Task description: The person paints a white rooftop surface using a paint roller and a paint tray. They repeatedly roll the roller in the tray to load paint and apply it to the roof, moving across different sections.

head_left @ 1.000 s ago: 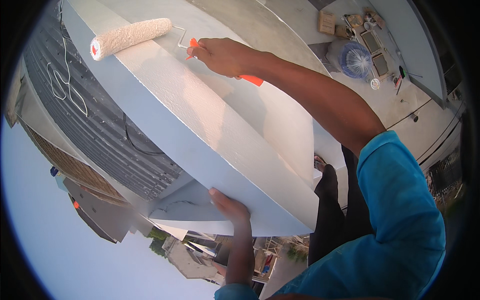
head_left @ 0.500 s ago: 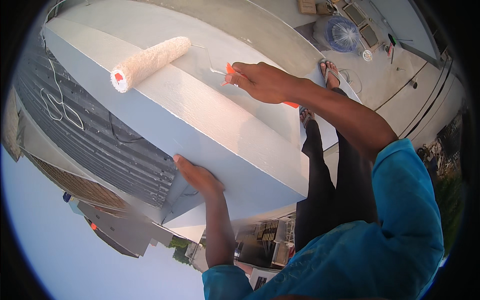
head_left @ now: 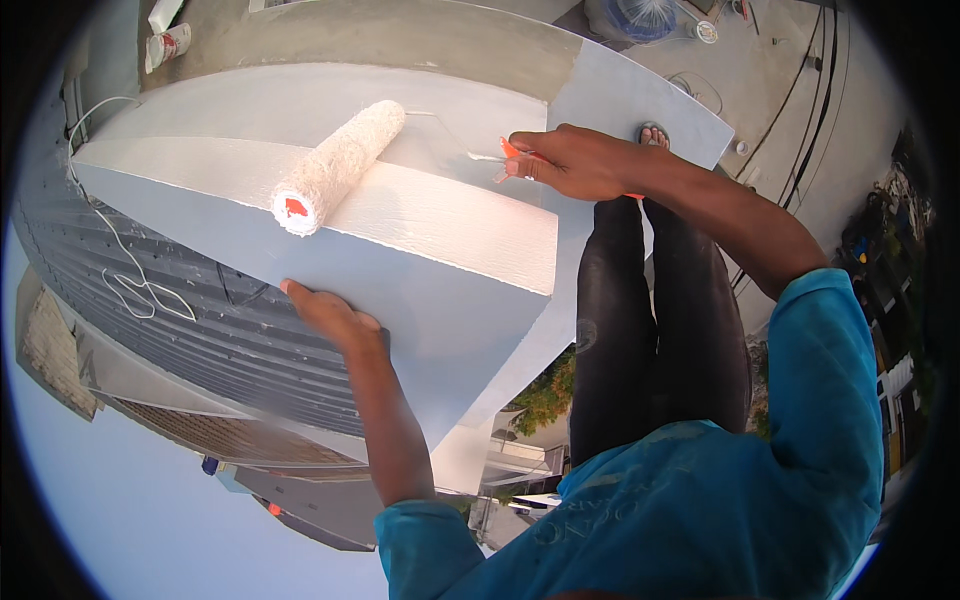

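A paint roller [head_left: 342, 165] with a long, shaggy off-white sleeve lies across the white top face of a low wall [head_left: 465, 225]. Its red-marked end juts past the edge above the wall's blue-grey outer face [head_left: 400, 330]. My right hand [head_left: 580, 165] is closed around the roller's orange handle, most of which the fingers cover. From there the thin wire frame [head_left: 450, 135] runs to the sleeve's far end. My left hand [head_left: 335, 318] rests against the outer face, below the roller, with its fingers stretched out and nothing held.
Dark corrugated roofing [head_left: 250, 340] lies beyond the wall, with a loose white cable [head_left: 140, 295] on it. A paint can [head_left: 168, 46] stands at the upper left. My sandalled foot [head_left: 653, 134] is on a pale ledge [head_left: 640, 95]. A clear plastic bag [head_left: 640, 18] sits farther off.
The view has shifted. My right hand has brought the roller along the wall top, closer to the wall's right-hand corner. My left hand remains against the outer face.
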`<action>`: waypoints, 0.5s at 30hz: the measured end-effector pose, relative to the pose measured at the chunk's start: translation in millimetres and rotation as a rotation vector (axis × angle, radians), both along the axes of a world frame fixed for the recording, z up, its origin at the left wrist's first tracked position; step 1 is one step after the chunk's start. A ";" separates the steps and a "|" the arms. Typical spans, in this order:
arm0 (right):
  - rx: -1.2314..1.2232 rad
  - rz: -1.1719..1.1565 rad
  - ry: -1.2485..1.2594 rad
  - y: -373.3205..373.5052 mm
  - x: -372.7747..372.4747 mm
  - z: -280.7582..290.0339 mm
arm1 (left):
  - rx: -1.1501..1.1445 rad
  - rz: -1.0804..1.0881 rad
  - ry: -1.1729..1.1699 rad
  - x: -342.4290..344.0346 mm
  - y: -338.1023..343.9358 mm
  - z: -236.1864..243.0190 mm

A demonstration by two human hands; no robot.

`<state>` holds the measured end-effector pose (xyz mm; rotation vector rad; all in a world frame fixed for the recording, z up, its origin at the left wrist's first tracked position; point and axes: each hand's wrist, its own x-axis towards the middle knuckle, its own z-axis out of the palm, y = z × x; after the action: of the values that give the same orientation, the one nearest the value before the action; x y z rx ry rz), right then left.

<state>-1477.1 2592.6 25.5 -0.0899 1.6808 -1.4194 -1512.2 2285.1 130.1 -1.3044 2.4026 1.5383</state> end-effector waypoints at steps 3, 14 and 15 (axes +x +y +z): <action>0.007 0.015 -0.025 18.3 29.2 -0.3 | -0.014 0.013 -0.003 -2.9 10.7 3.9; -0.012 -0.081 0.136 77.2 136.5 -3.8 | -0.065 0.011 0.006 -4.8 16.9 3.8; -0.031 -0.106 0.159 82.2 146.2 -4.2 | -0.068 0.009 0.008 -5.3 19.3 3.5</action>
<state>-1330.9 2674.8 21.3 -0.1356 1.8164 -1.5518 -1517.5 2304.3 133.6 -1.3244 2.4780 1.4795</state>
